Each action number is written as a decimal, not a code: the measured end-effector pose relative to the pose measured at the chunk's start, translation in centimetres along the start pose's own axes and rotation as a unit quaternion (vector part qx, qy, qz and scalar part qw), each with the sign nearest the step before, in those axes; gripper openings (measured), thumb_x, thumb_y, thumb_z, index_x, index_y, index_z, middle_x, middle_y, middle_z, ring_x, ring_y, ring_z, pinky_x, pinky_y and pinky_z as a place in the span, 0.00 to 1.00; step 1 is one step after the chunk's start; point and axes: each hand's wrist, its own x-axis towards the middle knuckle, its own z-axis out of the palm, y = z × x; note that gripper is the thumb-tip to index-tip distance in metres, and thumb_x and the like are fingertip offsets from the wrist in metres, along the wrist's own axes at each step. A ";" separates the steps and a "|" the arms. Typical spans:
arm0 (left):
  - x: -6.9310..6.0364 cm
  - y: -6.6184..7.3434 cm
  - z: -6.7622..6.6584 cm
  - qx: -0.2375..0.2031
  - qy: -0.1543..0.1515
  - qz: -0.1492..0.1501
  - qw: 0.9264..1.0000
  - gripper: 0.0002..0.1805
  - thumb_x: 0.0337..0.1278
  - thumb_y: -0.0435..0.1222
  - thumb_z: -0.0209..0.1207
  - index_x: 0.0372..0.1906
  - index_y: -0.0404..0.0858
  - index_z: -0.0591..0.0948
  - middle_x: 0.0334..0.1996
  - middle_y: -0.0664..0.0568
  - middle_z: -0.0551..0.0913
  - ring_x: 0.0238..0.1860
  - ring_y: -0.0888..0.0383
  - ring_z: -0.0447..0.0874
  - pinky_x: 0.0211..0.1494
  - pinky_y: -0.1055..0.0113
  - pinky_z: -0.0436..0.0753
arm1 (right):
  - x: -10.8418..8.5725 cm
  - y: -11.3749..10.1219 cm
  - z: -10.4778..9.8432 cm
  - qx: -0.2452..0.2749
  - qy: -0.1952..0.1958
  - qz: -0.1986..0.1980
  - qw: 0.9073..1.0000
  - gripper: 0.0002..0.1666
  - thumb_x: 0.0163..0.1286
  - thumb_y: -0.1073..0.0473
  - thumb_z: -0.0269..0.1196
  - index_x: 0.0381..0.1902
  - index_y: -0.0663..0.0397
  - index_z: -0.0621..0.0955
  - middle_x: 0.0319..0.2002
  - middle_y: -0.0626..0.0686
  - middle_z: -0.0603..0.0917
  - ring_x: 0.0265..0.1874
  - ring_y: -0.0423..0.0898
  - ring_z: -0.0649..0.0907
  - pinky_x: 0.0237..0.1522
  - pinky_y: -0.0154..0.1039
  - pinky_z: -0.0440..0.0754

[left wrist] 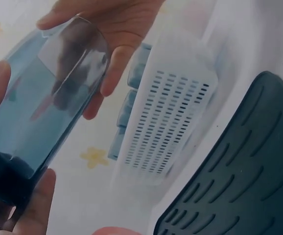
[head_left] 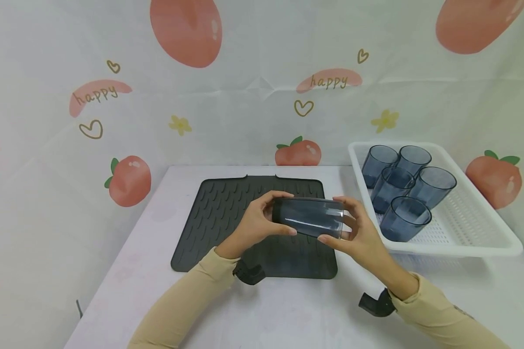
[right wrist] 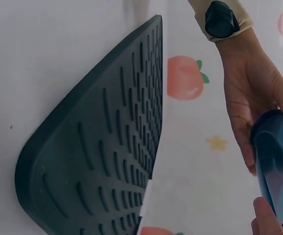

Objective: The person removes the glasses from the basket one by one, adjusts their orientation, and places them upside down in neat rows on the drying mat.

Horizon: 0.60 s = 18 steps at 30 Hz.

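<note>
My left hand [head_left: 262, 220] grips the dark base end of a blue-grey drinking glass [head_left: 312, 216] and my right hand [head_left: 361, 231] pinches its clear rim end, so it lies sideways in the air over a black ridged mat [head_left: 209, 228]. To the right, beside the mat on the white table [head_left: 279, 315], a white basket [head_left: 476, 251] holds five similar glasses [head_left: 403, 225], mouths up. By my judgement the work is partway: this one glass is not yet set down, those five rest in the basket, and I cannot tell whether they are finished with or waiting their turn.
</note>
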 end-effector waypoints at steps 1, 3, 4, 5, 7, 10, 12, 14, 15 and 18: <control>0.0 0.0 0.0 -0.002 0.002 0.003 1.000 0.40 0.36 0.23 0.74 0.62 0.36 0.73 0.55 0.42 0.75 0.48 0.54 0.79 0.52 0.67 0.83 | 0.0 0.0 0.0 -0.002 0.000 0.003 1.000 0.50 0.52 0.75 0.71 0.68 0.58 0.59 0.57 0.54 0.66 0.49 0.35 0.79 0.40 0.33 0.86; 0.0 0.0 0.0 -0.007 0.006 0.009 1.000 0.41 0.36 0.22 0.74 0.62 0.36 0.72 0.55 0.42 0.74 0.49 0.54 0.79 0.53 0.68 0.83 | 0.0 0.1 0.0 -0.006 0.000 0.007 1.000 0.50 0.52 0.75 0.72 0.68 0.58 0.58 0.58 0.54 0.66 0.50 0.36 0.78 0.41 0.33 0.86; 0.0 0.0 0.1 -0.009 0.010 0.013 1.000 0.41 0.35 0.22 0.74 0.63 0.36 0.72 0.55 0.42 0.74 0.49 0.54 0.79 0.53 0.68 0.83 | 0.0 0.1 0.1 -0.008 0.001 0.009 1.000 0.50 0.52 0.74 0.72 0.68 0.59 0.58 0.58 0.55 0.66 0.50 0.36 0.78 0.41 0.34 0.86; 0.0 0.0 0.1 -0.014 0.013 0.017 1.000 0.41 0.35 0.21 0.74 0.63 0.35 0.71 0.55 0.42 0.74 0.49 0.54 0.79 0.53 0.67 0.83 | 0.0 0.1 0.1 -0.007 0.001 0.011 1.000 0.50 0.52 0.74 0.72 0.68 0.59 0.58 0.58 0.55 0.66 0.50 0.36 0.78 0.41 0.34 0.86; 0.0 0.1 0.2 -0.025 0.020 0.026 0.999 0.42 0.36 0.21 0.73 0.63 0.35 0.71 0.56 0.42 0.73 0.50 0.54 0.79 0.53 0.67 0.83 | 0.0 0.2 0.2 -0.002 0.001 0.015 1.000 0.50 0.52 0.74 0.72 0.68 0.59 0.58 0.59 0.57 0.65 0.50 0.36 0.78 0.41 0.35 0.86; -0.1 0.3 0.4 -0.044 0.031 0.043 0.998 0.41 0.38 0.23 0.74 0.63 0.35 0.69 0.57 0.43 0.73 0.52 0.55 0.78 0.53 0.67 0.83 | 0.1 0.3 0.3 0.007 -0.001 0.018 1.000 0.50 0.52 0.74 0.71 0.68 0.59 0.58 0.58 0.57 0.65 0.50 0.37 0.78 0.41 0.35 0.86; -0.1 0.3 0.5 -0.063 0.036 0.054 0.996 0.42 0.39 0.26 0.74 0.63 0.33 0.68 0.57 0.45 0.73 0.53 0.56 0.77 0.54 0.68 0.83 | 0.1 0.5 0.3 0.013 -0.004 0.019 1.000 0.50 0.52 0.75 0.71 0.68 0.59 0.58 0.58 0.56 0.65 0.49 0.38 0.78 0.41 0.35 0.86; 0.0 0.5 0.7 -0.080 0.040 0.063 0.994 0.42 0.39 0.31 0.76 0.63 0.32 0.67 0.57 0.47 0.73 0.54 0.58 0.76 0.53 0.69 0.83 | 0.1 0.8 0.4 0.015 -0.008 0.019 1.000 0.49 0.53 0.75 0.71 0.68 0.60 0.58 0.58 0.56 0.65 0.49 0.37 0.78 0.42 0.34 0.86; 0.0 0.5 0.8 -0.089 0.041 0.066 0.993 0.43 0.39 0.33 0.76 0.63 0.31 0.67 0.57 0.48 0.73 0.55 0.58 0.75 0.52 0.69 0.83 | 0.1 0.9 0.4 0.015 -0.010 0.017 1.000 0.49 0.53 0.76 0.71 0.67 0.61 0.58 0.58 0.56 0.65 0.49 0.37 0.78 0.42 0.34 0.85; 0.1 0.8 1.0 -0.104 0.044 0.072 0.991 0.47 0.37 0.42 0.77 0.63 0.31 0.66 0.56 0.52 0.73 0.54 0.59 0.74 0.50 0.70 0.83 | 0.2 1.3 0.5 0.014 -0.014 0.018 1.000 0.47 0.53 0.75 0.70 0.66 0.62 0.58 0.58 0.57 0.65 0.48 0.36 0.78 0.42 0.34 0.85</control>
